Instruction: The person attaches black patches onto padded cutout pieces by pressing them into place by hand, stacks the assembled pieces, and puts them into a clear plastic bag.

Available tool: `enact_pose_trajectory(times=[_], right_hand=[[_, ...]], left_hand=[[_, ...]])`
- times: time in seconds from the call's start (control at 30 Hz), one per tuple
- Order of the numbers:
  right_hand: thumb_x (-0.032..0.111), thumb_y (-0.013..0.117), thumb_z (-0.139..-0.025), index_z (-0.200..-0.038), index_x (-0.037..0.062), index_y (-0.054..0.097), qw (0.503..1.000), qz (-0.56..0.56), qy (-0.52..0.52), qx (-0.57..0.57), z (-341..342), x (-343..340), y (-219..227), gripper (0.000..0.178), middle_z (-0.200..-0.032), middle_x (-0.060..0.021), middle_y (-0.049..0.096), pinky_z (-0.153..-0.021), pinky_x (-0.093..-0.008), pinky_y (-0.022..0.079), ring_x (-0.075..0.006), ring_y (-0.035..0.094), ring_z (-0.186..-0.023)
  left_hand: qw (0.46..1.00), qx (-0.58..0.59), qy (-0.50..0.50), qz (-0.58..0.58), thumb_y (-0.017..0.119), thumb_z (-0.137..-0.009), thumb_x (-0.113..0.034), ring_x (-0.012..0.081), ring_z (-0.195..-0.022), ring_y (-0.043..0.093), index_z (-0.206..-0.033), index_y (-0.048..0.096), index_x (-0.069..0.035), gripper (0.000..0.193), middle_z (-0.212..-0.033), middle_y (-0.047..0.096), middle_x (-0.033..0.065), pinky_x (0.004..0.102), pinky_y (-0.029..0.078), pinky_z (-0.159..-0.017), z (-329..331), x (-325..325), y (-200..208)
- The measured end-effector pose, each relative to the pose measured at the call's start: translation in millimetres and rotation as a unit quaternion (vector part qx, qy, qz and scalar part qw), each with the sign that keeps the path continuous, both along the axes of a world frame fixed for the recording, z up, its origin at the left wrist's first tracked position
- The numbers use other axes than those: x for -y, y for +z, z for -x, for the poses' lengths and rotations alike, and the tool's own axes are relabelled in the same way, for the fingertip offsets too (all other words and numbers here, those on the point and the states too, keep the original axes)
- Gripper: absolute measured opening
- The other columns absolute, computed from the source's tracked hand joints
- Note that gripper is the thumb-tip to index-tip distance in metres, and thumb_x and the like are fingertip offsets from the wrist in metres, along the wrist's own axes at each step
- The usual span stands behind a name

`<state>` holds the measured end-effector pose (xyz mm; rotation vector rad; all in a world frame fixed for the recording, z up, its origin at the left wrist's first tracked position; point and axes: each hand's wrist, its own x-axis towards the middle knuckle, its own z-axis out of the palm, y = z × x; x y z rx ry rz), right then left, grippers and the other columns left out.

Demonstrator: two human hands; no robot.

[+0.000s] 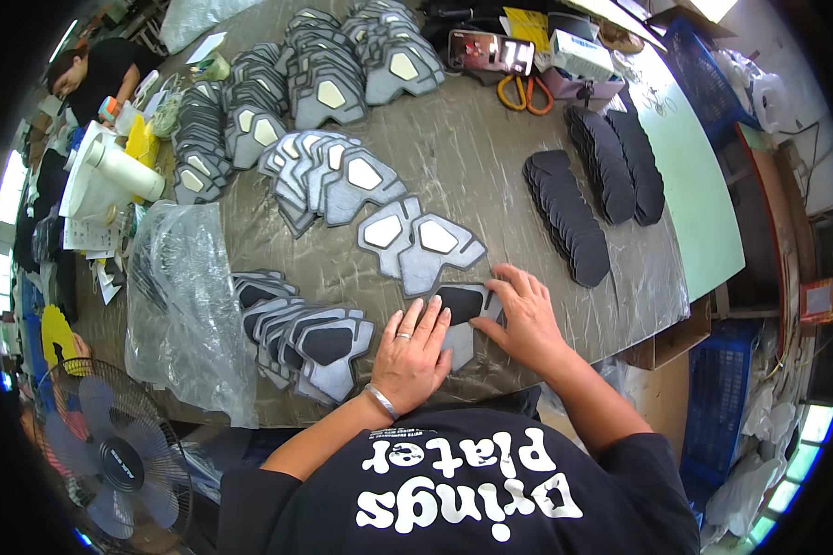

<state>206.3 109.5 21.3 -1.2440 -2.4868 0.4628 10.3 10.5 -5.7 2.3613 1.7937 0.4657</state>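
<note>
In front of me lies a grey shaped pad piece [463, 349] with a dark border and a black patch [463, 302] on its upper part. My left hand [411, 359] rests flat across its left side, fingers stretched out. At its right edge is my right hand [525, 319], thumb and fingers apart and touching the piece. Just beyond are two overlapping grey pieces [423, 265] with white patches. To the left, a fanned row of grey pieces with black patches [329, 344] lies on the table. Another fanned row has white patches [366, 174].
Rows of black oval-ended patches [565, 217] lie at right. Stacks of grey pieces [329, 92] line the back, near orange-handled scissors [526, 94] and a phone [491, 52]. Clear plastic sheeting [190, 305] covers the left edge; a fan [116, 458] stands below. Another person [111, 74] sits far left.
</note>
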Motion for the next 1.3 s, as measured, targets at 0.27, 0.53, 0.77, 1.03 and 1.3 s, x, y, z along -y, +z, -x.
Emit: enact_pose_trajectory(times=[0.27,0.53,0.77,1.03,1.3], right_hand=[[0.01,0.072,-0.088,-0.124,0.0002,0.052,0.862,0.436,0.09,-0.245,23,12,-3,0.042,-0.114,-0.0112,0.063,-0.092,-0.0306,0.049,-0.0182,0.063,-0.107],[0.026,0.078,-0.076,-0.136,0.0036,0.048,0.999,0.015,0.033,0.011,33,-56,-25,0.07,-0.14,-0.017,0.051,-0.109,-0.0476,0.035,-0.0347,0.046,-0.13],[0.016,0.069,-0.079,-0.135,0.0066,0.051,0.979,0.088,0.183,0.016,7,-82,7,0.06,-0.129,-0.0145,0.059,-0.107,-0.0427,0.037,-0.0318,0.051,-0.125],[0.021,0.068,-0.083,-0.117,0.0012,0.063,0.996,0.06,0.013,-0.072,-24,-116,17,0.039,-0.117,-0.0198,0.063,-0.092,-0.043,0.05,-0.0385,0.06,-0.109],[0.03,0.067,-0.087,-0.095,-0.0003,0.071,0.945,0.055,-0.279,0.16,-34,-223,23,0.032,-0.106,-0.0237,0.069,-0.087,-0.0454,0.054,-0.0389,0.067,-0.101]], left_hand=[[0.78,0.567,0.191,0.186,0.071,-0.086,-0.008,0.0272,-0.098,0.068,-0.132,0.056,-0.004,0.049,-0.117,0.066,0.0187,0.0316,0.054,-0.082,30,22,26],[0.973,-0.042,0.226,-0.022,0.069,-0.081,-0.009,0.0322,-0.116,0.053,-0.128,0.06,-0.005,0.048,-0.13,0.058,0.0132,0.0461,0.039,-0.097,80,43,65],[0.98,0.11,0.16,-0.052,0.067,-0.086,-0.016,0.0444,-0.132,0.039,-0.141,0.044,0.003,0.062,-0.147,0.039,0.0273,0.0499,0.032,-0.11,48,-7,45],[0.978,0.045,0.191,0.067,0.06,-0.088,-0.057,0.0521,-0.141,0.022,-0.149,0.03,0.002,0.089,-0.153,0.024,0.0342,0.0566,0.023,-0.114,26,-88,-11],[0.992,0.026,0.115,0.034,0.059,-0.089,-0.057,0.0454,-0.144,0.022,-0.147,0.036,0.002,0.085,-0.157,0.024,0.0258,0.0563,0.019,-0.116,1,-89,-16]])
